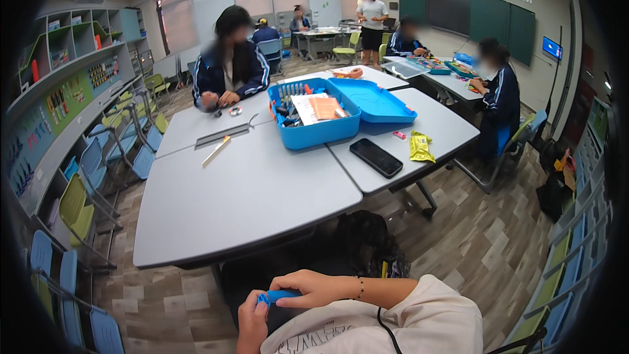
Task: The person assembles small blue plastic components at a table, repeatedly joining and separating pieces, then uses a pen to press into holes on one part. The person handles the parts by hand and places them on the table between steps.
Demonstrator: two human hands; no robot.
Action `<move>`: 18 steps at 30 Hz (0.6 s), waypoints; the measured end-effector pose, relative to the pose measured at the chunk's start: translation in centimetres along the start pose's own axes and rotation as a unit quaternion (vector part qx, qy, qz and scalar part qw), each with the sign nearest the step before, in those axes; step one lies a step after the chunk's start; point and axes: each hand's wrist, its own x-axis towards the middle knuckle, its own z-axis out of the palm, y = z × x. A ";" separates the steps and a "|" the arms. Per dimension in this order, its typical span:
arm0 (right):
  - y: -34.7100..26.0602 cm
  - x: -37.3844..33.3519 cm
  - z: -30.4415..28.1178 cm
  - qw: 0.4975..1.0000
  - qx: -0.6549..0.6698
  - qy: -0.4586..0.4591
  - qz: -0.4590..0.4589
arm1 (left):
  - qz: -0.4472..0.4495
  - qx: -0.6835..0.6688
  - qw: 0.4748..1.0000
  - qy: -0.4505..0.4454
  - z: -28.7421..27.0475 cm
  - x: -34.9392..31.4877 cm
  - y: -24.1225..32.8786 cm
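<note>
1. Far left, rows of green and blue chairs point(78, 210) stand along the shelving point(72, 46); none of it is within our reach.
2. On the grey table point(249, 203), toward its far left part, lie a wooden stick point(215, 151) and a dark flat strip point(223, 135); a person in a dark blue jacket point(230, 69) sits beyond them, hands on small parts.
3. Our left hand point(252, 321) sits low at the bottom edge, well clear of the table's near rim; its fingers are curled shut round the left end of a small blue piece point(274, 297).
4. Our right hand point(314, 288) comes over from the right; thumb and fingers pinch closed on the other end of the same blue piece, so both hands hold it above the lap.
5. We judge the chief risk to be a slip; the piece is small and held over the lap and floor rather than over the table, so if one hand pulls too hard it could drop out of sight under the table.
6. Further right, an open blue box point(314, 132) of parts stands on the table with its lid point(373, 101) folded flat; a black phone point(375, 157) and a yellow packet point(420, 147) lie near the edge, where a careless elbow could knock them off.
</note>
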 end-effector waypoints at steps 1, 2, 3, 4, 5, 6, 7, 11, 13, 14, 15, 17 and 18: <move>0.0 -0.1 0.4 1.000 -0.009 0.018 -0.021 | 0.009 -0.001 1.000 0.003 0.2 -0.1 0.0; 0.0 -0.2 0.8 1.000 -0.012 0.017 -0.018 | 0.011 0.005 1.000 0.007 0.2 -0.3 0.0; 0.0 -0.3 1.0 1.000 -0.016 0.016 -0.015 | 0.018 0.006 1.000 0.012 0.3 -0.4 0.0; -0.1 -0.4 1.2 1.000 -0.021 0.017 -0.003 | 0.022 0.002 1.000 0.015 0.4 -0.5 0.1; -0.1 -0.5 1.4 0.999 -0.021 0.020 -0.013 | 0.003 -0.008 1.000 0.016 0.4 -0.6 0.1; -0.3 -0.6 1.6 0.999 -0.021 0.025 -0.013 | 0.016 0.012 1.000 0.015 0.3 -0.7 0.2; -0.4 -0.7 1.7 0.999 -0.013 0.028 -0.018 | 0.024 0.027 0.999 0.014 0.2 -0.8 0.3; -0.9 -0.6 1.9 0.997 -0.054 0.028 -0.039 | 0.075 0.060 0.995 0.003 -0.3 -1.1 1.0; -1.1 -0.6 1.9 0.997 -0.047 0.043 -0.047 | 0.072 0.082 0.994 -0.014 -0.6 -1.3 1.6; -1.1 -0.6 1.8 0.997 -0.041 0.051 -0.043 | 0.064 0.095 0.993 -0.017 -0.7 -1.3 1.8; -1.1 -0.7 1.7 0.997 -0.047 0.053 -0.030 | 0.059 0.105 0.993 -0.020 -0.6 -1.3 2.0; -0.8 -0.8 1.6 0.992 -0.072 0.090 -0.041 | 0.042 0.112 0.993 -0.025 -0.4 -1.3 2.2; -0.7 -0.9 1.6 0.989 -0.088 0.107 -0.046 | 0.030 0.121 0.992 -0.030 -0.3 -1.3 2.3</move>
